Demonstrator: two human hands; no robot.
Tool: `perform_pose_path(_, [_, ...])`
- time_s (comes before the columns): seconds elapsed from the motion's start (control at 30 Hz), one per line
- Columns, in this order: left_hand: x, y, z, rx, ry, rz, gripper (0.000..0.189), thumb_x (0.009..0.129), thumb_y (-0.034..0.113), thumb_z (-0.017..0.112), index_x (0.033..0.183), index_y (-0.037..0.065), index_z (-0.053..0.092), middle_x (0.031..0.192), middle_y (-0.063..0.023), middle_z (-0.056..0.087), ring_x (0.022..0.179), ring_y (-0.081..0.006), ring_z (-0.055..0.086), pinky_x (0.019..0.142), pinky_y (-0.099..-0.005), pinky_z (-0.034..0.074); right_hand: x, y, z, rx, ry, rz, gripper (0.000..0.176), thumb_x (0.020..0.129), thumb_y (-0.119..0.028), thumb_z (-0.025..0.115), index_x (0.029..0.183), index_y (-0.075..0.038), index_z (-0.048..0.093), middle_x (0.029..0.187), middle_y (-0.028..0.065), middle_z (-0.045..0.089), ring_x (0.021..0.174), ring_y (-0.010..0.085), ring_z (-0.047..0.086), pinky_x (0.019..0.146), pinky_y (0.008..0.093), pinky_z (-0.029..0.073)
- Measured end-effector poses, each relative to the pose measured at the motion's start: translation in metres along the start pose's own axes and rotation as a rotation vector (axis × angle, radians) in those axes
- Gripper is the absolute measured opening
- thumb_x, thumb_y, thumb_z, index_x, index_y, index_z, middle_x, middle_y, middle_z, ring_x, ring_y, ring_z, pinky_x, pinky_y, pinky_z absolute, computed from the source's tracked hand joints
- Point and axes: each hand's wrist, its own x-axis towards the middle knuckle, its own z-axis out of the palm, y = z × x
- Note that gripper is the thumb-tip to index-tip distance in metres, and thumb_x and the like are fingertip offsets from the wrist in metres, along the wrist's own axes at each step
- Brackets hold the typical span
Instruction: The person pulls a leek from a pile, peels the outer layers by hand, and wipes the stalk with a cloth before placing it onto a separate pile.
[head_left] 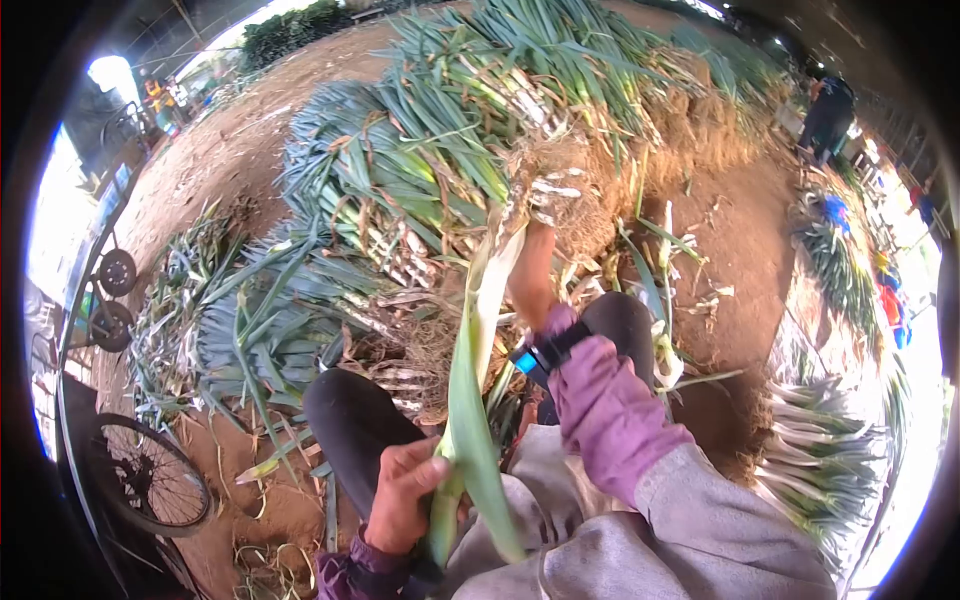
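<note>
A long leek [468,375] with a pale, split sheath and broad green leaves slants up from my lap. My left hand [408,490] is closed round its green leaf end, thumb pressed on top. My right hand [533,268] reaches forward and is closed at the leek's pale upper end, with most of its fingers hidden. Right behind it are the tangled roots [590,215] of piled leeks. My right wrist carries a dark watch [548,350] with a lit blue face.
Heaps of leeks [370,160] lie ahead and to the left. Cleaned leeks [825,445] lie in a row at right, beside bare soil [740,240] with leaf scraps. A spoked wheel [150,475] stands at left. Another person [828,115] is at the far right.
</note>
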Motion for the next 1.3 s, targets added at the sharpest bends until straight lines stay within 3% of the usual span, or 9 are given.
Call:
perform_pose_path(0.3, [-0.088,-0.003,-0.016,0.170,0.216,-0.207,0.018,0.079,0.006,0.063,0.092,-0.005,0.069,0.070,-0.0031,0.063,0.054,-0.0130,0.053,0.048,-0.0259,0.040,0.045,0.140,-0.046,-0.086,-0.441,0.023,0.020,0.085,-0.016,0.056,0.096,0.001,0.057,0.075,0.0173,0.059,0.071,0.0292,0.061,0.062,0.0426,0.047])
perform_pose_path(0.43, [-0.102,-0.004,-0.032,0.163,0.206,-0.221,0.026,0.075,0.003,0.062,0.100,-0.006,0.066,0.074,-0.0044,0.065,0.055,-0.0133,0.053,0.047,-0.0273,0.039,0.138,0.219,-0.049,-0.318,-0.299,0.115,0.022,0.087,-0.019,0.057,0.098,0.000,0.059,0.076,0.0162,0.060,0.070,0.0279,0.061,0.061,0.0408,0.048])
perform_pose_path(0.63, [-0.135,-0.015,-0.050,0.185,0.412,-0.214,0.040,0.076,0.006,0.065,0.113,-0.006,0.056,0.080,-0.0098,0.063,0.060,-0.0171,0.055,0.050,-0.0304,0.043,0.159,0.289,-0.072,-0.517,-0.631,0.190,0.027,0.090,-0.025,0.058,0.101,-0.001,0.062,0.076,0.0146,0.062,0.068,0.0259,0.062,0.060,0.0383,0.050])
perform_pose_path(0.7, [-0.138,-0.031,-0.071,0.335,0.364,-0.121,0.042,0.081,0.010,0.065,0.118,-0.006,0.056,0.081,-0.0138,0.064,0.060,-0.0232,0.058,0.052,-0.0366,0.046,0.156,0.280,-0.069,-0.523,-0.713,0.100,0.028,0.091,-0.026,0.058,0.102,-0.001,0.063,0.076,0.0141,0.063,0.068,0.0253,0.063,0.060,0.0374,0.051])
perform_pose_path(0.73, [-0.103,0.008,-0.044,0.638,0.315,-0.085,0.023,0.074,0.014,0.066,0.084,-0.007,0.068,0.062,-0.0060,0.063,0.053,-0.0118,0.057,0.048,-0.0270,0.042,0.154,0.271,-0.065,-0.507,-0.711,0.020,0.029,0.091,-0.027,0.058,0.103,-0.001,0.064,0.076,0.0138,0.063,0.068,0.0250,0.063,0.059,0.0370,0.051])
perform_pose_path(0.93, [-0.070,0.010,-0.034,0.846,0.416,-0.087,0.012,0.076,0.005,0.067,0.084,-0.004,0.065,0.059,-0.0038,0.058,0.052,-0.0096,0.051,0.049,-0.0271,0.038,0.096,0.093,-0.084,0.344,-0.351,-0.226,0.034,0.093,-0.038,0.059,0.098,-0.005,0.065,0.079,0.0147,0.065,0.069,0.0228,0.064,0.058,0.0359,0.050])
perform_pose_path(1.0, [-0.063,0.007,-0.032,0.834,0.419,-0.029,0.012,0.076,0.005,0.067,0.083,-0.004,0.064,0.058,-0.0049,0.057,0.052,-0.0099,0.049,0.049,-0.0275,0.038,0.069,0.015,-0.122,0.321,-0.771,-0.272,0.048,0.090,-0.046,0.060,0.104,-0.001,0.061,0.091,0.0217,0.066,0.082,0.0338,0.066,0.072,0.0437,0.050])
perform_pose_path(1.1, [-0.054,0.006,-0.027,0.923,0.406,0.015,0.011,0.075,0.004,0.067,0.080,-0.004,0.062,0.057,-0.0077,0.055,0.051,-0.0109,0.049,0.049,-0.0288,0.038,0.009,-0.053,-0.127,0.369,-0.792,-0.704,0.072,0.089,-0.071,0.043,0.068,-0.003,0.053,0.061,0.0113,0.048,0.059,0.0286,0.052,0.063,0.0444,0.043])
perform_pose_path(1.3, [-0.055,-0.010,-0.031,1.255,0.432,0.229,0.016,0.073,0.004,0.069,0.083,-0.001,0.057,0.062,-0.0159,0.054,0.052,-0.0274,0.057,0.048,-0.0342,0.041,-0.035,-0.092,-0.119,0.906,-0.586,-0.532,0.026,0.087,-0.021,0.064,0.067,-0.006,0.053,0.067,0.0058,0.052,0.060,0.0172,0.055,0.056,0.0394,0.043])
